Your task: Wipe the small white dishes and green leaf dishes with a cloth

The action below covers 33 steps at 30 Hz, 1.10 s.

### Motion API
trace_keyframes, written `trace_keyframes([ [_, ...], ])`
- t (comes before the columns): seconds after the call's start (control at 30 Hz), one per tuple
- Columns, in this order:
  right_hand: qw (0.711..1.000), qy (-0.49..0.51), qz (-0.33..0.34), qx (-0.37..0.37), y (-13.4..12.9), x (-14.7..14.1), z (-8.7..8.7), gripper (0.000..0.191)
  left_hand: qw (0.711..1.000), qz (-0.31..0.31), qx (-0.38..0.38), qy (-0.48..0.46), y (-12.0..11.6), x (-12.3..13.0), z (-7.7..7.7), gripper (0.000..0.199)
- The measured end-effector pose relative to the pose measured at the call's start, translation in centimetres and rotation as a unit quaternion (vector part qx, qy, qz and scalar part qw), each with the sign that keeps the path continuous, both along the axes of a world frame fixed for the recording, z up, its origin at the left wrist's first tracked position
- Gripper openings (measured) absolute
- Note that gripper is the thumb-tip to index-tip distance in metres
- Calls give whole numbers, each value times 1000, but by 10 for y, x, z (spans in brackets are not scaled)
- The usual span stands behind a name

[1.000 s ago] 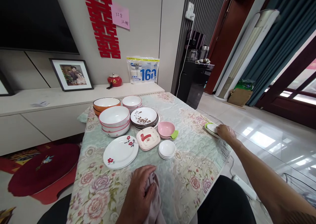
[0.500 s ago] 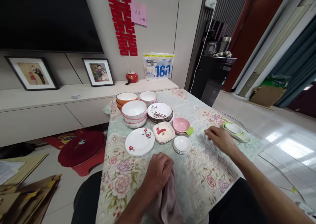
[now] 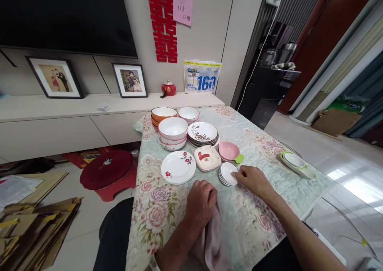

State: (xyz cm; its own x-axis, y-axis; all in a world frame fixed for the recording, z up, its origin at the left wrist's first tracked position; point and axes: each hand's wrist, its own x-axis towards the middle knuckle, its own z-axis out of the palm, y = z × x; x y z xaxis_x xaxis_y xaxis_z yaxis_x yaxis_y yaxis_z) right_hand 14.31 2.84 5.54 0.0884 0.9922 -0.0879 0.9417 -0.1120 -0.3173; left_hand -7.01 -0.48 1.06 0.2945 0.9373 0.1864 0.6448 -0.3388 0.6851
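Observation:
My left hand [image 3: 202, 202] is closed around a greyish-pink cloth [image 3: 213, 239] that hangs down toward the table's near edge. With its thumb and fingers, my right hand [image 3: 254, 180] pinches the right rim of the top small white dish [image 3: 228, 172]. That dish sits slightly askew on a short stack of similar dishes [image 3: 225, 182]. Just behind are a squarish cream plate [image 3: 207, 158] with a red pattern and a pink bowl [image 3: 229, 150] with a green handle. White plates [image 3: 178, 167] with red flowers lie to the left of the stack.
Farther back stand red-rimmed white bowls [image 3: 172, 131], orange bowls [image 3: 163, 113], another white bowl [image 3: 188, 113] and brown-patterned plates [image 3: 203, 132]. Green-edged dishes [image 3: 297, 164] lie at the right on the flowered tablecloth [image 3: 158, 217]. A red stool [image 3: 107, 171] stands left of the table.
My right hand has moved left from near the green-edged dishes to the small white dishes and taken the top one's rim. My left hand keeps the cloth. The view has shifted left.

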Motion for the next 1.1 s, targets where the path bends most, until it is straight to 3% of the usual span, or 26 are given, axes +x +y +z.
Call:
trace_keyframes([
  [0.47,999,-32,-31,-2,15,-4,1,20,1000,7,-5,-26,-1,1,0,23],
  [0.6,1000,-22,-18,-4,12,1,2,24,992,34,-26,-120,-1,-1,2,19],
  [0.73,999,14,-24,23,5,6,8,28,959,79,-76,-260,1,-6,5,18],
  [0.87,992,102,-16,73,-5,-2,15,33,890,104,-144,-419,5,-10,9,19],
  [1.0,979,173,51,91,-15,-34,15,35,742,29,-263,-616,6,-8,14,41],
  [1.1,977,183,81,74,-20,-57,12,37,638,-7,-376,-672,6,-9,16,47],
])
